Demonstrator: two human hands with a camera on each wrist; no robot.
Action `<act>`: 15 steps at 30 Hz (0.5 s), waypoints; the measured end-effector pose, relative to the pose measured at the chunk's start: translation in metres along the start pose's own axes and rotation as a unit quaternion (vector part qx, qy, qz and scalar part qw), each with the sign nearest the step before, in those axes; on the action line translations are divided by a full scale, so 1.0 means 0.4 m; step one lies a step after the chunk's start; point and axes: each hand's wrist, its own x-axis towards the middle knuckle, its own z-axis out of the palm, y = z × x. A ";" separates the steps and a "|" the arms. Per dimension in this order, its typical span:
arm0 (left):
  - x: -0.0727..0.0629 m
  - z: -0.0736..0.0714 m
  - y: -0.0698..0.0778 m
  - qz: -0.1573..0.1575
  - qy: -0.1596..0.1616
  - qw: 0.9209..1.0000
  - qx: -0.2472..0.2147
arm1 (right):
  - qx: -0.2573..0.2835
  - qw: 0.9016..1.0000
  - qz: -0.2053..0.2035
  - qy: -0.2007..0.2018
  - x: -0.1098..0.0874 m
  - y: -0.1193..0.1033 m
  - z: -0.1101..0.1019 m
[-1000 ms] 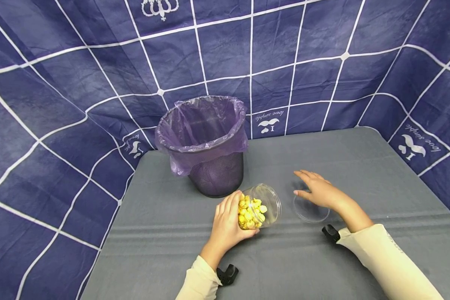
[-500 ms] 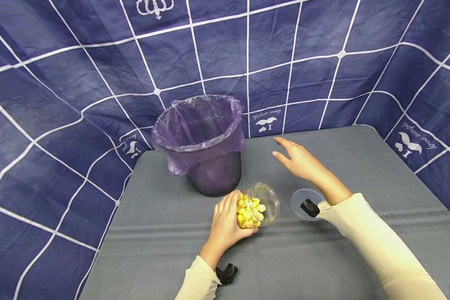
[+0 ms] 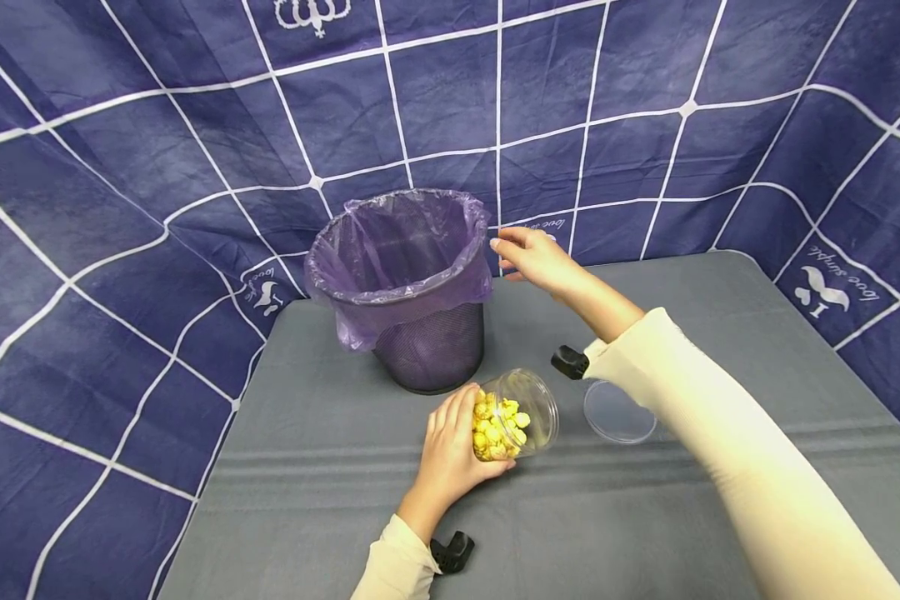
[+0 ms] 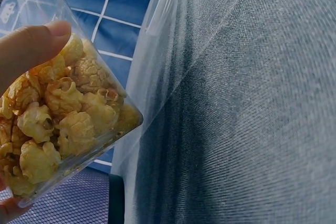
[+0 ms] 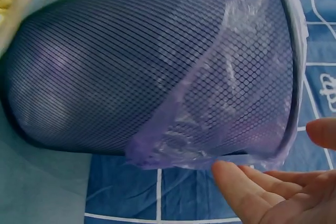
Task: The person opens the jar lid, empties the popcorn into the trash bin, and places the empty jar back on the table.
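Note:
A clear plastic jar (image 3: 534, 408), partly filled with yellow popcorn (image 3: 497, 429), is tilted with its mouth toward the right. My left hand (image 3: 452, 454) grips it around its base end; in the left wrist view the thumb presses along the popcorn jar's wall (image 4: 97, 56). My right hand (image 3: 536, 260) is beside the right rim of a black mesh trash bin (image 3: 431, 350) lined with a purple plastic bag (image 3: 330, 267). Its fingers are loosely bent and hold nothing. In the right wrist view, the fingertips (image 5: 228, 174) lie close to the bag's edge; whether they touch it is unclear.
A round clear lid (image 3: 618, 414) lies on the grey cloth-covered table (image 3: 570, 517), to the right of the jar and partly under the right sleeve (image 3: 690, 392). Blue curtain cloth (image 3: 555, 75) with white grid lines stands behind the table and along both sides.
My right hand has moved from above the lid, up and to the left, to the bin's right rim. The left hand and the jar have stayed nearly in place.

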 end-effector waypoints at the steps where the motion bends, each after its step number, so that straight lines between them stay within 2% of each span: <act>1: -0.001 0.000 0.001 -0.002 -0.002 1.000 -0.001 | 0.014 1.000 0.013 0.002 0.013 -0.008 0.003; 6: -0.002 0.001 0.002 -0.003 -0.004 1.000 -0.006 | 0.058 0.996 0.059 0.020 0.055 -0.035 0.023; 15: -0.001 -0.006 -0.003 -0.017 -0.010 1.000 -0.011 | 0.099 0.990 0.092 0.041 0.078 -0.050 0.044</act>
